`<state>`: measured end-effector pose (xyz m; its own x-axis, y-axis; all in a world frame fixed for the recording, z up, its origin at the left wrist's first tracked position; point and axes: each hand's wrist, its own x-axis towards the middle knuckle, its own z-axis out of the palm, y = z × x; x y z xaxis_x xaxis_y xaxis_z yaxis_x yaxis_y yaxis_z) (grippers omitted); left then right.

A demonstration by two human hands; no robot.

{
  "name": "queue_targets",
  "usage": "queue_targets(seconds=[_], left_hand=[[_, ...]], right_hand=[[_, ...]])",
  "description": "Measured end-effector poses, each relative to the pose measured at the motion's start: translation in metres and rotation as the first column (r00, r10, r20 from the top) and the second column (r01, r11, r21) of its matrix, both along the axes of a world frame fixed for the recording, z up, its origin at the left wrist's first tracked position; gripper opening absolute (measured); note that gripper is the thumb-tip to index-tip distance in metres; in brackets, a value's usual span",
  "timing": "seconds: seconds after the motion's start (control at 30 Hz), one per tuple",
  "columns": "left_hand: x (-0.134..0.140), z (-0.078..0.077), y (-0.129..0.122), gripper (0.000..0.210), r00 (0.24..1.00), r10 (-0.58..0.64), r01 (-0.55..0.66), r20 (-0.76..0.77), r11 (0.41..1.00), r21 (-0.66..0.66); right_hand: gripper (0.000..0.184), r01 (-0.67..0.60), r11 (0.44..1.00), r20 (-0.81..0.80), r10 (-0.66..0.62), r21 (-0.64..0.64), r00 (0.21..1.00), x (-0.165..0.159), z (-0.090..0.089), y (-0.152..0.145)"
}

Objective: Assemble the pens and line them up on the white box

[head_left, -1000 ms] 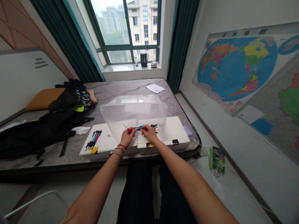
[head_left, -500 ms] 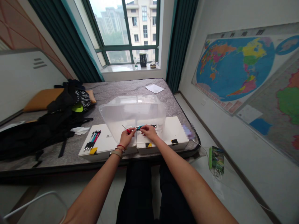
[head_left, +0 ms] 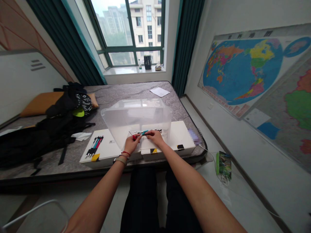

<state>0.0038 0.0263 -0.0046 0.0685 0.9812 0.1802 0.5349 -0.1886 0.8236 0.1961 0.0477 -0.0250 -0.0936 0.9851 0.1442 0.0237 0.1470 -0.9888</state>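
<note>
Above boxes, a pen bridges left grip and right grip.

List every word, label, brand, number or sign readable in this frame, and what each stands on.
Nothing can be read with certainty.
World map: title characters along the top, too blurred; print along the bottom, too small.
Other map: no lettering legible.
Left white box: small dark print on top, too small.
Pens on it: no lettering legible.
White panel: three bars, no legible letters.
Green package: print too blurred.
</note>
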Motion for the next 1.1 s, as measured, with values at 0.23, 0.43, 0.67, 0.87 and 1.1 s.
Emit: queue_targets(seconds=[0.23,0.43,0.67,0.87,1.1], left_hand=[[0.0011,0.0014,-0.0015,0.043,0.999,0.016,-0.016,-0.030,1.000,0.012],[0.0015,0.0012,-0.0011,0.044,1.000,-0.013,0.013,-0.013,1.000,0.004],[0.0011,0.0018,-0.0010,0.046,1.000,-0.010,0.010,0.003,1.000,-0.008],[0.0019,0.0020,-0.0011,0.046,1.000,0.005,-0.005,0.002,1.000,-0.011],[0.0011,0.0017,-0.0011,0.046,1.000,0.007,-0.007,0.010,1.000,-0.018]], right_hand=[[0.024,-0.020,0.997,-0.166,0.008,-0.071,0.986,-0.0018,0.0043,-0.0031],[0.028,0.025,0.993,-0.085,-0.035,-0.117,0.996,-0.0052,0.0088,-0.0051],[0.028,0.007,0.997,-0.148,-0.019,-0.081,0.989,-0.0026,0.0075,-0.0048],[0.036,-0.019,0.991,-0.257,-0.015,-0.132,0.966,-0.0027,0.0070,-0.0040],[0.037,0.087,0.994,0.030,-0.086,-0.058,0.996,-0.0033,0.0096,-0.0058]])
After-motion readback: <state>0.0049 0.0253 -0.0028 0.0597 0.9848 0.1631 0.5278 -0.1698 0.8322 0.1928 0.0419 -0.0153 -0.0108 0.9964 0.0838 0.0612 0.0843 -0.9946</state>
